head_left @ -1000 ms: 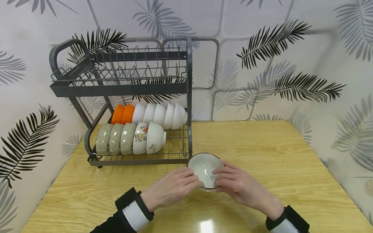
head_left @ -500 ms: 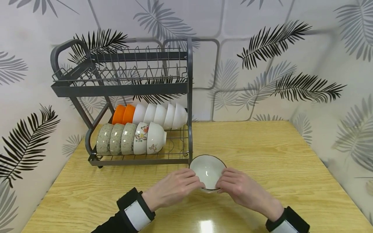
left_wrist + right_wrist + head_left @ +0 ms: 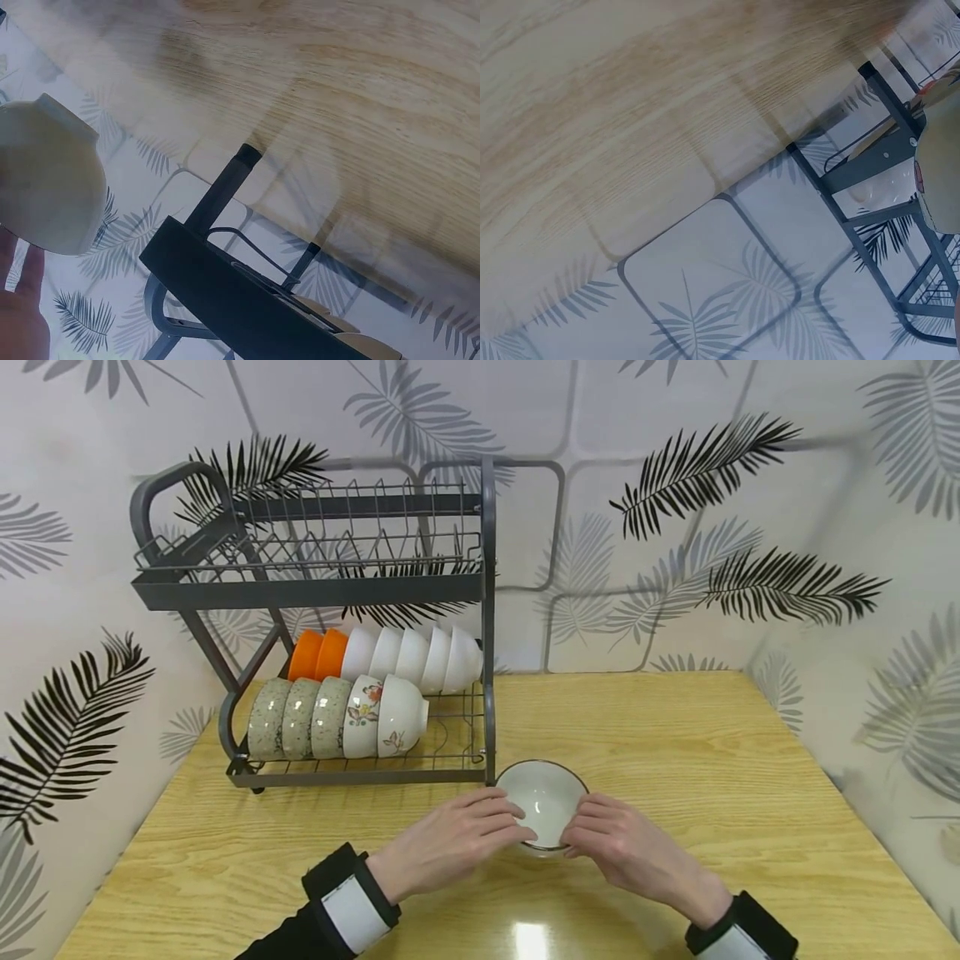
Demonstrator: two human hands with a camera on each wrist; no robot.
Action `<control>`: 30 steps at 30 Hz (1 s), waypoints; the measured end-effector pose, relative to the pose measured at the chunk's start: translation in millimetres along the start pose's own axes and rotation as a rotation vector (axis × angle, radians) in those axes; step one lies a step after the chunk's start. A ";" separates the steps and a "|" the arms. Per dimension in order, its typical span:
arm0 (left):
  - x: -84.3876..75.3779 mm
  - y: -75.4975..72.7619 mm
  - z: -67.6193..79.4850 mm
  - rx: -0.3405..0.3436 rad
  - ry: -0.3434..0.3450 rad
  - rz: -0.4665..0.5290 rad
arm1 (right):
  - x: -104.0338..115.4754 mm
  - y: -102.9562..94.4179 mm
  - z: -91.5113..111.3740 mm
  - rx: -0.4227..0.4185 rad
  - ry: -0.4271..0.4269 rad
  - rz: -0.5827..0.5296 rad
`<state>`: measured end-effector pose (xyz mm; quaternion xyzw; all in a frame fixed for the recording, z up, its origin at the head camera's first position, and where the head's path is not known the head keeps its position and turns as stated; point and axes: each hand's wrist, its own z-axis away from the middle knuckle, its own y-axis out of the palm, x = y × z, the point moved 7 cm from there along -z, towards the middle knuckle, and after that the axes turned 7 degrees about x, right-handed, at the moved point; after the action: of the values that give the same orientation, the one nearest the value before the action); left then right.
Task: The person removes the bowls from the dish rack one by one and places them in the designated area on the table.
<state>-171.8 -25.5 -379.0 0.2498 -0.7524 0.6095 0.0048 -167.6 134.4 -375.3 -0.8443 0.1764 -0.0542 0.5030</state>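
Note:
A white bowl (image 3: 546,797) with a thin dark rim is held in front of the rack's right corner, its inside facing the head camera. My left hand (image 3: 453,837) holds its left side, with fingers reaching over the rim onto the inner wall. On the opposite side, my right hand (image 3: 626,852) pinches the rim, its fingers bent. The left wrist view shows the outside of the bowl (image 3: 52,180) and its foot, with fingers (image 3: 30,281) at its edge. Only part of the bowl (image 3: 941,165) enters the right wrist view. Both thumbs are largely hidden.
A dark two-tier dish rack (image 3: 360,775) stands at the left on the wooden table (image 3: 675,752). Its lower tier holds orange bowls (image 3: 318,654), white bowls (image 3: 412,657), speckled bowls (image 3: 297,718) and flower-patterned bowls (image 3: 397,718). Leaf-patterned wall covering rises behind.
The bowl has shifted slightly right and toward me. My right fingers have drawn back from inside it to the rim, while my left fingers have moved further over the inside.

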 end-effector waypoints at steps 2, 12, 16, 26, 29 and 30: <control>1.0 2.0 0.7 0.000 -0.013 -0.001 | -2.2 0.6 2.2 -0.002 -0.001 0.005; 7.9 9.7 9.3 0.043 -0.100 0.023 | -22.4 3.9 24.4 -0.008 0.064 0.008; 8.8 12.3 12.7 0.058 -0.112 0.024 | -35.3 6.6 36.9 0.009 0.128 -0.009; 9.3 16.7 16.9 0.074 -0.122 0.031 | -66.1 15.5 57.8 0.083 0.279 -0.029; 9.7 17.5 17.8 0.070 -0.123 0.029 | -74.2 18.8 57.6 0.134 0.333 -0.028; 9.9 17.4 18.0 0.068 -0.125 0.030 | -77.3 20.0 57.0 0.153 0.354 -0.031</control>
<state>-181.8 -43.4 -396.5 0.2758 -0.7339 0.6178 -0.0598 -229.2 200.3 -413.9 -0.7835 0.2446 -0.2228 0.5260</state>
